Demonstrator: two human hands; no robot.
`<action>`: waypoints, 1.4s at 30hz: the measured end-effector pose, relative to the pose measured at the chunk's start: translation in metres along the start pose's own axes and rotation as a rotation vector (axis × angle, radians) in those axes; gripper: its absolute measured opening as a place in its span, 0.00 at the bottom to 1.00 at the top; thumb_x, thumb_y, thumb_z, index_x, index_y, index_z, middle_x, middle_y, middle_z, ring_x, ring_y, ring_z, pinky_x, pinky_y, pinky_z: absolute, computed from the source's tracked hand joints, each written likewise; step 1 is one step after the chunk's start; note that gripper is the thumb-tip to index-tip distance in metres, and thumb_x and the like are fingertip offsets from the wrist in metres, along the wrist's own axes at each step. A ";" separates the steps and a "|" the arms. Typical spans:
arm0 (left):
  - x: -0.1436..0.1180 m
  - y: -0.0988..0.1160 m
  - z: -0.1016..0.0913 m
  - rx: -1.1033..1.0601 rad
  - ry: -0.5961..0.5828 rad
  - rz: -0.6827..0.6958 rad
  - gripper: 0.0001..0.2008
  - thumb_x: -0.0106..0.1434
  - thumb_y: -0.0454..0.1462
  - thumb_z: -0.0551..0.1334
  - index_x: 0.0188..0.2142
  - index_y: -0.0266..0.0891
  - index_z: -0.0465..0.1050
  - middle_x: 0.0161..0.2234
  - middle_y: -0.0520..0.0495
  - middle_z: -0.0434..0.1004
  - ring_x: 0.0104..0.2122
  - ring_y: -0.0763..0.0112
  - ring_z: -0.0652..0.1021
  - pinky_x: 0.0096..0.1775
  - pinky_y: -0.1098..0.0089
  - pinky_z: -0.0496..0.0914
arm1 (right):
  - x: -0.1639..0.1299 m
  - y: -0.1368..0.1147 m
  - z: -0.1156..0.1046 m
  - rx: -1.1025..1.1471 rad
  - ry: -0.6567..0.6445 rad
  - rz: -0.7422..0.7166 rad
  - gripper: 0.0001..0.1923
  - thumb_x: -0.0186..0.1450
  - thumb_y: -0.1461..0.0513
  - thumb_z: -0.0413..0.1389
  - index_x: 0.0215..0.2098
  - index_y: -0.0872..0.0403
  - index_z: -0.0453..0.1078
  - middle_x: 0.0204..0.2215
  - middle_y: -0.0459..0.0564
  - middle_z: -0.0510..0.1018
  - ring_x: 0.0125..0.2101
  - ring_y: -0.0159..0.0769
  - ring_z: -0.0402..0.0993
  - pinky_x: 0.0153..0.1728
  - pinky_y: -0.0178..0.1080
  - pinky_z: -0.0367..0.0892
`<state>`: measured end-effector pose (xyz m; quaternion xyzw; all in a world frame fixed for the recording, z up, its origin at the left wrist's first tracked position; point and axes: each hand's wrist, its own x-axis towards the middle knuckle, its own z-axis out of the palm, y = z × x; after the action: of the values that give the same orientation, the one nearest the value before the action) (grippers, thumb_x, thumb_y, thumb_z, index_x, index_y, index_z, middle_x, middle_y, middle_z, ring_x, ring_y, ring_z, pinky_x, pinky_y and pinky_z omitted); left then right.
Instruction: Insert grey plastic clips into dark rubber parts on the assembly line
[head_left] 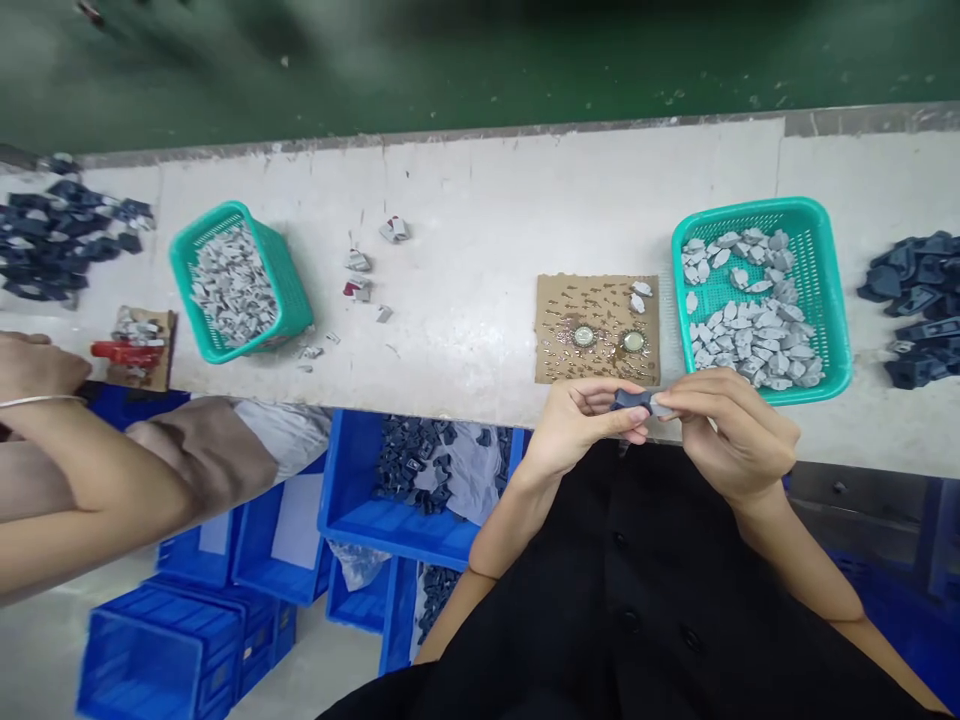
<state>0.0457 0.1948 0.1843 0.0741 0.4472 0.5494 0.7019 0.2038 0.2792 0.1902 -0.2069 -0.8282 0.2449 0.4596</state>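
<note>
Just above the worktop (pixel 465 300) edge, left hand (pixel 574 425) and right hand (pixel 731 430) pinch a dark plastic part (pixel 632 400) between them, probably fitting a grey piece; pressing it home likely needs careful alignment, green basket (pixel 829 290) close by

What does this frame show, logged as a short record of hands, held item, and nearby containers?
left hand: pinches small dark grey plastic part
right hand: grips the same part's other end
ahead: brown cardboard sheet with two round caps
right: teal mesh basket of grey pieces
left: co-worker's arm
below: blue plastic crate
</note>
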 end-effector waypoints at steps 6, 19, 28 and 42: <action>0.014 0.001 0.002 0.051 0.035 0.059 0.21 0.47 0.44 0.82 0.38 0.37 0.84 0.30 0.50 0.85 0.28 0.75 0.83 0.36 0.74 0.80 | -0.001 0.014 -0.008 -0.039 -0.073 0.020 0.19 0.67 0.73 0.63 0.52 0.49 0.77 0.36 0.47 0.85 0.35 0.38 0.82 0.38 0.42 0.78; 0.153 0.156 -0.043 0.724 0.575 0.455 0.16 0.64 0.35 0.70 0.51 0.31 0.80 0.42 0.41 0.86 0.34 0.74 0.83 0.49 0.67 0.78 | -0.039 0.060 -0.026 -0.470 -0.048 0.265 0.14 0.72 0.63 0.57 0.54 0.51 0.77 0.42 0.55 0.81 0.44 0.47 0.78 0.47 0.50 0.76; 0.278 0.232 -0.016 1.114 0.833 0.523 0.08 0.63 0.35 0.68 0.41 0.33 0.81 0.48 0.36 0.85 0.51 0.59 0.82 0.57 0.64 0.70 | -0.031 0.063 -0.020 -0.498 -0.227 0.410 0.11 0.70 0.64 0.56 0.46 0.52 0.80 0.50 0.59 0.79 0.51 0.54 0.75 0.50 0.56 0.75; 0.053 0.128 -0.078 1.290 0.758 0.890 0.16 0.67 0.41 0.63 0.52 0.40 0.77 0.46 0.44 0.81 0.42 0.69 0.77 0.45 0.68 0.71 | -0.025 0.058 -0.028 -0.414 -0.292 0.460 0.04 0.72 0.64 0.56 0.40 0.52 0.73 0.42 0.55 0.80 0.46 0.50 0.71 0.48 0.51 0.69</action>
<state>-0.1001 0.2581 0.1858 0.4375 0.8042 0.3996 0.0469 0.2468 0.3171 0.1518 -0.4399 -0.8491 0.1958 0.2172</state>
